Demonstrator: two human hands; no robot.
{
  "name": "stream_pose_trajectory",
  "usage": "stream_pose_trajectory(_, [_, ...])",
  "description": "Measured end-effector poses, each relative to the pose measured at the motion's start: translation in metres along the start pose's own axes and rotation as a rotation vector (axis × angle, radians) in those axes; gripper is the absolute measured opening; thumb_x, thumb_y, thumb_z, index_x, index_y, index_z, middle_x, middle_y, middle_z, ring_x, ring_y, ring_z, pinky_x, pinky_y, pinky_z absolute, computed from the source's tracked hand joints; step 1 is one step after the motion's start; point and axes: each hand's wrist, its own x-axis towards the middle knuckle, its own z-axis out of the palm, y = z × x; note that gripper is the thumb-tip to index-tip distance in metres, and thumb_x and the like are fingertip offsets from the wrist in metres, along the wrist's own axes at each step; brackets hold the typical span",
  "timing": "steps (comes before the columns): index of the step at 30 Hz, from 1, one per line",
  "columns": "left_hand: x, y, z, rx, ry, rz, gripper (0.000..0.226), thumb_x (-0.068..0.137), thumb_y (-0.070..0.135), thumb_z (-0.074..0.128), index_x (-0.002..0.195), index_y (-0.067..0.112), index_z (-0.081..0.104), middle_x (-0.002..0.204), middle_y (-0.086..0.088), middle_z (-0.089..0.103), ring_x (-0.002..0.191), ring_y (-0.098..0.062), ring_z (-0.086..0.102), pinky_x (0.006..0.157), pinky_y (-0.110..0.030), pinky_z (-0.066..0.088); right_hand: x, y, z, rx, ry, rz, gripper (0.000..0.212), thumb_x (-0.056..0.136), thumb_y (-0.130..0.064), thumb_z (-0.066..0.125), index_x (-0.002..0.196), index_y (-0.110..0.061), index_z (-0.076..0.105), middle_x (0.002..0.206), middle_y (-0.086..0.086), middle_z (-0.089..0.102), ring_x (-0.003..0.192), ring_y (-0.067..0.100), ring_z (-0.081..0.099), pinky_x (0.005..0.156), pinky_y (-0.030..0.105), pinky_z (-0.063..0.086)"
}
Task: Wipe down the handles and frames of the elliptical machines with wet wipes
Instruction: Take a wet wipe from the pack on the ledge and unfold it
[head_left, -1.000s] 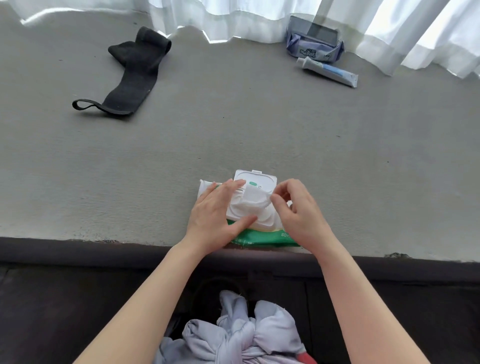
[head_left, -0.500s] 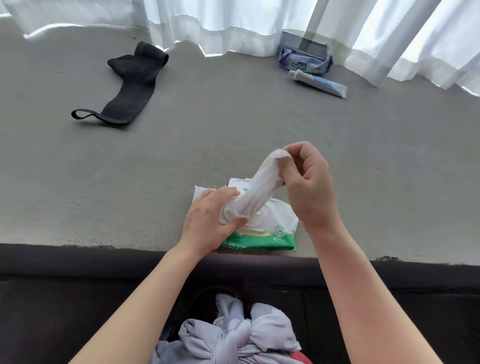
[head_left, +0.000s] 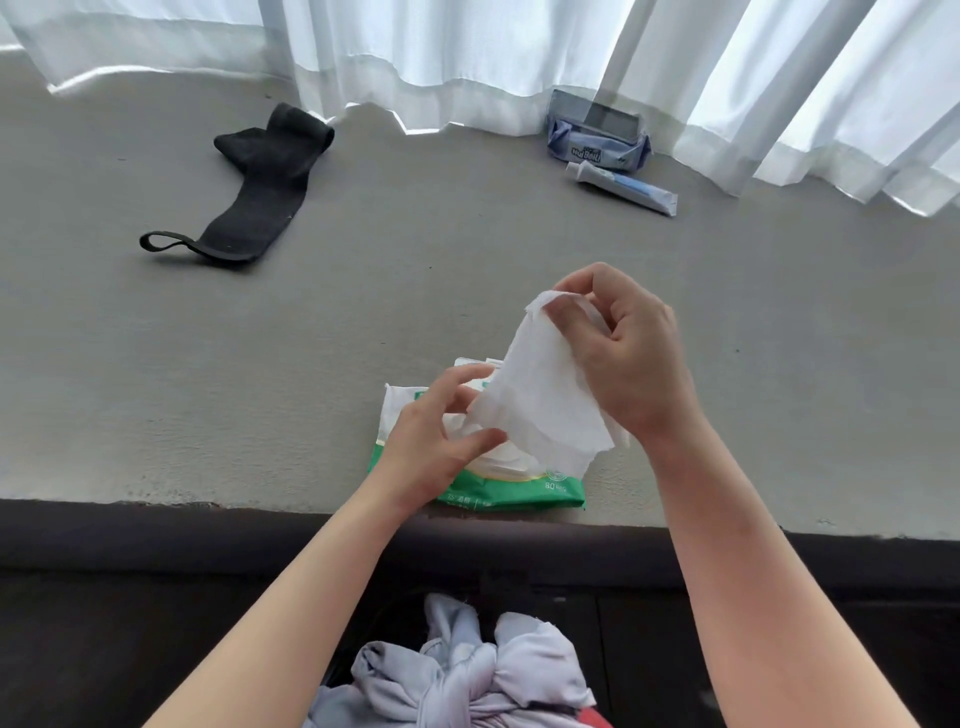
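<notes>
Head view: our right hand (head_left: 618, 353) pinches the wet wipe (head_left: 540, 400), hanging down toward the pack (head_left: 498, 488); left hand (head_left: 431, 441), fingers relaxed, steadies it.

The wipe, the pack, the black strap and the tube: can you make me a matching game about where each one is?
Things:
1. wipe
2. pack
3. black strap
4. tube

Places:
A. far left on the grey ledge
B. near the curtain, beside a blue pouch
C. pinched in the right hand
D. under the left hand, at the ledge's near edge

Pairs: 1-C, 2-D, 3-A, 4-B
</notes>
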Motion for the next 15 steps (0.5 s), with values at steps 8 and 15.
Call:
stream_pose_trajectory(8, [0.002, -0.001, 0.003, -0.074, 0.078, -0.019, 0.032, 0.08, 0.005, 0.077, 0.089, 0.032, 0.063, 0.081, 0.012, 0.065, 0.073, 0.006, 0.058, 0.071, -0.008, 0.044, 0.011, 0.004, -0.036, 0.094, 0.183, -0.011, 0.014, 0.087, -0.029, 0.063, 0.073, -0.033, 0.061, 0.065, -0.02, 0.058, 0.067, 0.005, 0.051, 0.064, 0.027, 0.042])
stream_pose_trajectory(15, [0.004, 0.007, 0.004, -0.048, 0.097, 0.002, 0.037, 0.08, 0.019, 0.079, 0.101, 0.042, 0.059, 0.1, 0.014, 0.066, 0.089, 0.005, 0.059, 0.081, -0.011, 0.042, 0.008, 0.005, -0.059, 0.119, 0.314, 0.012, 0.015, 0.086, -0.027, 0.062, 0.073, -0.034, 0.061, 0.064, -0.025, 0.059, 0.065, -0.001, 0.05, 0.062, 0.02, 0.041])
